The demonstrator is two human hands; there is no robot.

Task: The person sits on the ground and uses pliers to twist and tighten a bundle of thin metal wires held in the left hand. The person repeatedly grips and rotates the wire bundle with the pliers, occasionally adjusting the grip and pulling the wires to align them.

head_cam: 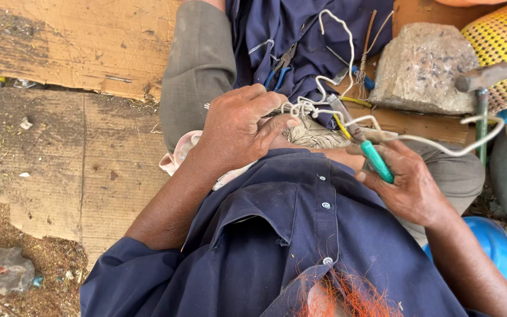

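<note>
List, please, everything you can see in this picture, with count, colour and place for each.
white wire: one, tangled, in lap
pliers: one, green handles, jaws at the wire
stone: one, grey, upper right
hammer: one, grey, beside the stone
cardboard: brown sheets, left ground
helmet: one, blue, lower right
woven mat: yellow, top right
left hand: pinches the wire
right hand: grips the pliers

- Grey stone block (422, 67), upper right.
- Hammer (481, 79), head leaning against the block.
- Yellow woven mat (503, 41), far right.
- Blue helmet (503, 249), lower right.
- Flattened cardboard sheets (71, 147) on dirt.
</note>
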